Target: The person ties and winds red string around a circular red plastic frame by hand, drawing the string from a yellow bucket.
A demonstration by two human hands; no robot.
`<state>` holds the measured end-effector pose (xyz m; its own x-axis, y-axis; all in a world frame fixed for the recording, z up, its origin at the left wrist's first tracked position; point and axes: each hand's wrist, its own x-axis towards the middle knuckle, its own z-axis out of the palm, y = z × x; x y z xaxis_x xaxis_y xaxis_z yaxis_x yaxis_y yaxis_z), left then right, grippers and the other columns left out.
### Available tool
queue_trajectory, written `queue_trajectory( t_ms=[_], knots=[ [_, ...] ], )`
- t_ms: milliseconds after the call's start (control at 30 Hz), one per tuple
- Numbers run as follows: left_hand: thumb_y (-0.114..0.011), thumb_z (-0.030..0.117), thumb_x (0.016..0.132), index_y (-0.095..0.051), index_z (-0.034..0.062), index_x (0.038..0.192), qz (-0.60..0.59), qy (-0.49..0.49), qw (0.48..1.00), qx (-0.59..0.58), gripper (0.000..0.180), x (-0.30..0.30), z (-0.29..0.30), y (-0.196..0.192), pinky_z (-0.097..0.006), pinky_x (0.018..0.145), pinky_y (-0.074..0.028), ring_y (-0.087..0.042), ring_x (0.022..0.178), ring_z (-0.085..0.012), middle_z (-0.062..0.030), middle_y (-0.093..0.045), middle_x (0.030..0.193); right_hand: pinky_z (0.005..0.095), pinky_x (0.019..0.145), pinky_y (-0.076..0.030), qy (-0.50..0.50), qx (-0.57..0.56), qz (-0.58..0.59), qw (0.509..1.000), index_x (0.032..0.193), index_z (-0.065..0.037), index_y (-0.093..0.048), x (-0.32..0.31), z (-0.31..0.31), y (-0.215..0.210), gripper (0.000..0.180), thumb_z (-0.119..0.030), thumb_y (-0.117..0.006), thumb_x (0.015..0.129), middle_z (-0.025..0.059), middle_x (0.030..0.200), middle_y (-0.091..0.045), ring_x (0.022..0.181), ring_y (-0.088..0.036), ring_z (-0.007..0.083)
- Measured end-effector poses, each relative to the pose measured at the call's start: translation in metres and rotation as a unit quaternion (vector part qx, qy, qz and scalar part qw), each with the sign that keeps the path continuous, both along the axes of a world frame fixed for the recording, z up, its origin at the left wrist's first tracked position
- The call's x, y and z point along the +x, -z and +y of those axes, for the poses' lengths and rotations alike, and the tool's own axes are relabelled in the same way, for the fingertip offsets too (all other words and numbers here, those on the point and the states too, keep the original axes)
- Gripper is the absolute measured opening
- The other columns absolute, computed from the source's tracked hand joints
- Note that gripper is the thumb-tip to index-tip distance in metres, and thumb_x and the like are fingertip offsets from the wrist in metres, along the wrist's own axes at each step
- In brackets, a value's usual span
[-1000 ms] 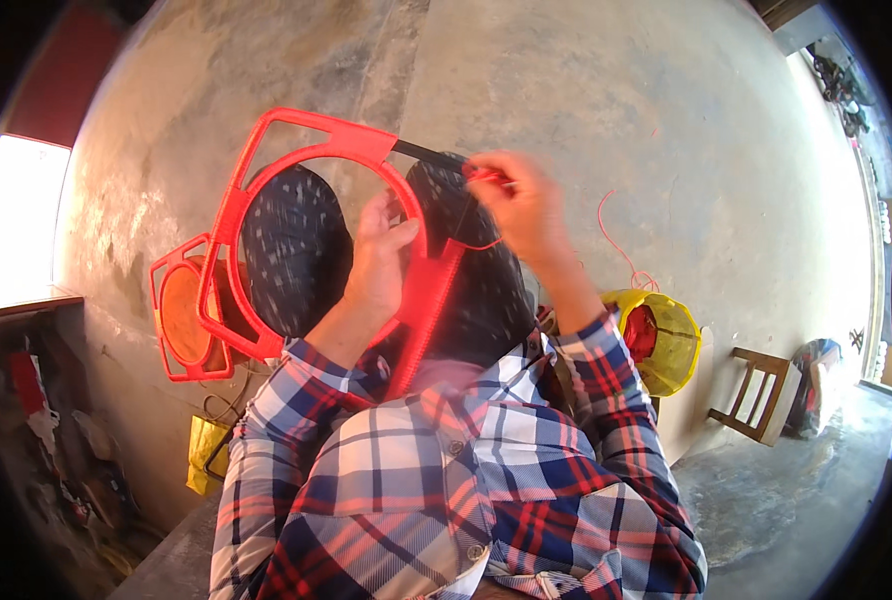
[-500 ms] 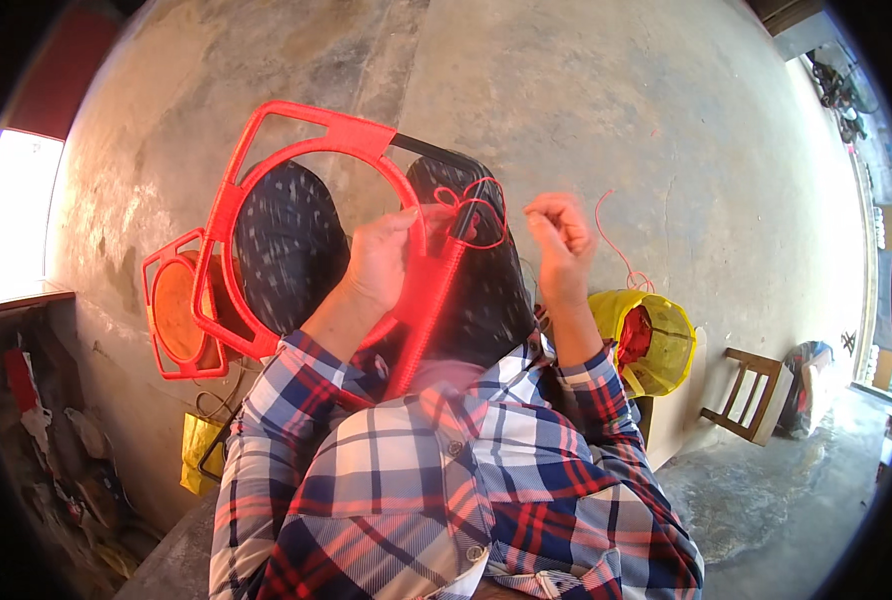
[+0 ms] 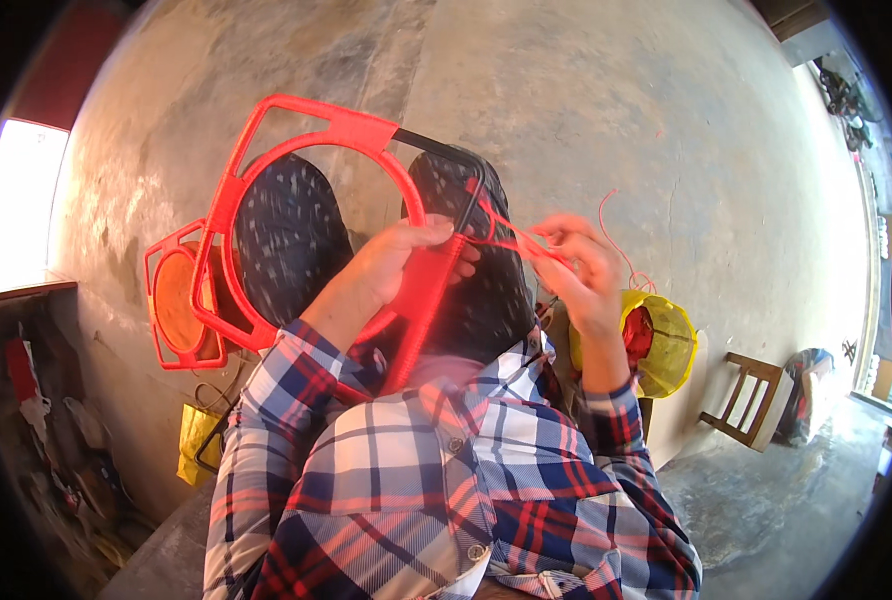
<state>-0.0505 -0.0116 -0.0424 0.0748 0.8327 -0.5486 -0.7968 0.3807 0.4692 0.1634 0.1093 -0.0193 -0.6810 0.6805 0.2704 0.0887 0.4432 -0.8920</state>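
Observation:
Across my lap lies a square metal frame [image 3: 356, 132] with a ring inside, mostly wrapped in red cord. Its far right corner [image 3: 444, 150] is bare black metal. My left hand [image 3: 388, 265] is closed round the red-wrapped part beside the ring, its thumb near where the wrapping meets the bare bar. From there, strands of red cord [image 3: 501, 238] stretch to my right hand [image 3: 584, 272], whose fingers are bent and closed on the cord. That hand is slightly blurred, and its exact grip is partly hidden.
At right stands a yellow basket [image 3: 678, 345] holding red material, with a loose cord [image 3: 616, 232] trailing onto the concrete floor. A small wooden stool [image 3: 751, 400] is farther right. On the left are a second red frame [image 3: 156, 300] and a yellow bag [image 3: 198, 440].
The loose loops of cord by the bare bar have been drawn into strands toward my right hand. My left hand keeps its hold on the frame.

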Motion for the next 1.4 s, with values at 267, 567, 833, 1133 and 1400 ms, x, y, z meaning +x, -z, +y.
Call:
queue_trajectory(
  t_ms=[267, 567, 833, 1133, 1400],
  knots=[
    [-0.061, 0.002, 0.086, -0.047, 0.0093, 0.114, 0.051, -0.037, 0.998, -0.013, 0.032, -0.005, -0.002, 0.007, -0.038, 0.067, -0.053, -0.065, 0.075, -0.0251, -0.0171, -0.063, 0.090, 0.0391, 0.065, -0.045, -0.274, -0.378, 0.204, 0.861, 0.068, -0.007, -0.049, 0.037, -0.054, -0.032, 0.022, -0.009, -0.067, 0.080, 0.0075, 0.067, -0.057, 0.062, -0.054, 0.0203],
    [-0.059, 0.006, 0.089, -0.048, 0.0054, 0.108, 0.052, -0.052, 0.997, -0.036, 0.023, -0.006, 0.000, 0.016, -0.039, 0.069, -0.056, -0.067, 0.077, -0.0283, -0.0204, -0.064, 0.095, 0.0279, 0.046, -0.026, -0.050, -0.352, 0.429, 0.830, 0.089, -0.007, -0.052, 0.053, -0.011, -0.065, 0.008, -0.014, -0.056, 0.086, -0.0027, 0.060, -0.036, 0.044, -0.027, 0.0102],
    [-0.053, 0.007, 0.091, -0.050, 0.0026, 0.114, 0.005, -0.093, 0.995, 0.032, 0.023, 0.006, 0.002, -0.016, -0.034, 0.080, -0.054, -0.065, 0.092, -0.0227, -0.0148, -0.061, 0.112, 0.0383, 0.065, -0.049, -0.140, 0.056, -0.110, 0.982, 0.094, -0.002, -0.061, -0.042, -0.021, 0.029, 0.014, -0.008, -0.063, 0.081, 0.0137, 0.082, -0.064, 0.078, -0.064, 0.0300],
    [-0.060, 0.002, 0.087, -0.057, 0.0042, 0.100, 0.083, -0.105, 0.991, -0.022, 0.014, 0.001, 0.002, 0.013, -0.028, 0.071, -0.054, -0.064, 0.078, -0.0151, -0.0070, -0.064, 0.088, 0.0333, 0.069, -0.051, -0.031, -0.147, -0.064, 0.987, 0.122, -0.003, -0.049, -0.057, -0.010, 0.051, 0.045, -0.005, -0.065, 0.080, 0.0117, 0.089, -0.064, 0.080, -0.065, 0.0226],
    [-0.059, -0.002, 0.085, -0.056, 0.0036, 0.102, 0.150, -0.176, 0.972, -0.037, 0.018, 0.003, 0.001, 0.009, -0.032, 0.077, -0.054, -0.064, 0.083, -0.0183, -0.0087, -0.063, 0.091, 0.0307, 0.077, -0.051, 0.027, -0.050, 0.038, 0.998, 0.111, -0.005, -0.063, -0.065, -0.017, 0.036, 0.029, -0.005, -0.067, 0.082, 0.0099, 0.102, -0.062, 0.088, -0.064, 0.0200]
  ],
)
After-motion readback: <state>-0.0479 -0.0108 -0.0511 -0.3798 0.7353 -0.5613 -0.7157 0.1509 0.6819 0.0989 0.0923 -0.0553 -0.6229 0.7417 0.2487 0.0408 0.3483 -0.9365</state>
